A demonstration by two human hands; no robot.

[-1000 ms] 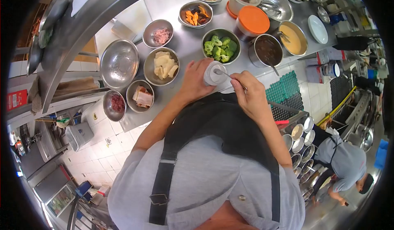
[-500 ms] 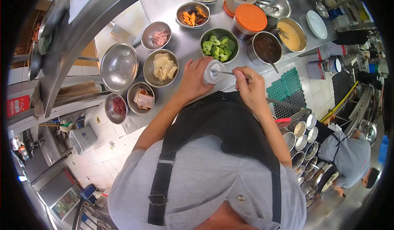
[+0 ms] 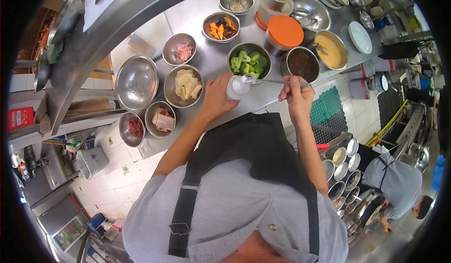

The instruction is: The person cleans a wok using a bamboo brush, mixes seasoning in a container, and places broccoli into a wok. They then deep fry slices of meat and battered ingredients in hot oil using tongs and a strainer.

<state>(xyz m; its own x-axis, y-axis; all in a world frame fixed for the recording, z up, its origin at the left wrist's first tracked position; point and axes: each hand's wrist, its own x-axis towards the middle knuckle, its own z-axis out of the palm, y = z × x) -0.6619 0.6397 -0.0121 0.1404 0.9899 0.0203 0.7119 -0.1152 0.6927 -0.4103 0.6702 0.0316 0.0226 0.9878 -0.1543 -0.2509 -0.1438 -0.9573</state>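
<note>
- Clock read from the worker's side, 12 straight ahead; I'm just watching.
- Left hand (image 3: 217, 96): fingers curled round a small white jar (image 3: 234, 90), gripping its 9 o'clock side, thumb toward 5.
- Jar sits at the worker's near edge of the tabletop (image 3: 211, 54); can't tell whether its base rests there or is held up.
- Right hand (image 3: 299, 95): fingers pinched narrow on a metal spoon (image 3: 270, 81), near the handle's end.
- Key relation: jar lies at 9 o'clock from the right fingers, well apart from them; spoon bridges that gap, long axis running 9 to 3.
- Spoon's bowl end is at the jar's mouth, 1 to 2 o'clock side of the rim. Touching or just over it: can't tell. Spoon's load: can't tell.
- Left hand is the nearer one, being on the jar.
- Broccoli bowl (image 3: 249, 47): 1 o'clock from the jar, near.
- Pot (image 3: 287, 68) of brown liquid: about 12 to 1 from the right fingers, just beside.
- Bowl of pale slices (image 3: 172, 90): 9 to 10 from the left hand.
- Orange-lidded tub (image 3: 285, 30): beyond the broccoli bowl, toward 2.
</note>
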